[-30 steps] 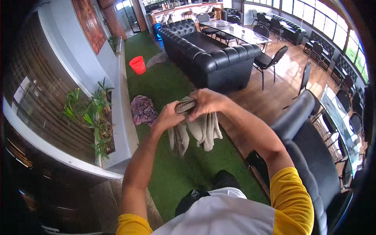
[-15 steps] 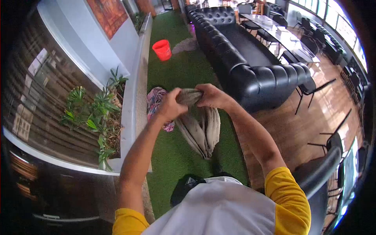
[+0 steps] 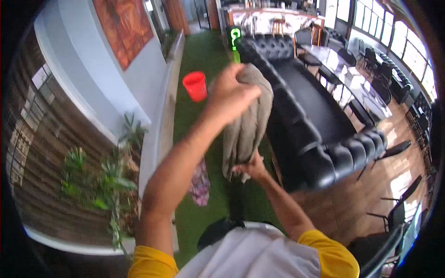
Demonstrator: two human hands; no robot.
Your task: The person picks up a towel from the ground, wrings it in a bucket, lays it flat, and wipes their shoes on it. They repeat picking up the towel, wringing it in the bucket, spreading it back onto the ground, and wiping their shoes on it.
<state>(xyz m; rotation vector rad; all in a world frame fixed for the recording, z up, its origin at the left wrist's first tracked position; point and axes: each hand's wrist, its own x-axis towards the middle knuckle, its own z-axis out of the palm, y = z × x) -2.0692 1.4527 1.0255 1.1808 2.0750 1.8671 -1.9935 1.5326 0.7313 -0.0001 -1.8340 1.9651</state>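
Observation:
A long grey-beige cloth point(image 3: 252, 118) hangs in folds in front of me, over the green carpet. My left hand point(image 3: 232, 92) is raised and closed on its upper end. Lower down and to the right, my right hand point(image 3: 252, 167) grips the bottom end of the cloth. A patterned pink and purple cloth point(image 3: 200, 185) lies on the carpet point(image 3: 187, 234) below my left forearm, which partly hides it.
A red bucket point(image 3: 195, 86) stands on the carpet ahead. A black tufted sofa point(image 3: 320, 169) is at the right, with tables point(image 3: 357, 83) and chairs beyond. Along the left runs a planter ledge point(image 3: 162, 125) with green plants point(image 3: 116, 183).
My left hand has gone up and my right hand down, stretching the cloth upright between them. Earlier both hands were level, with the cloth hanging below. The view has shifted too.

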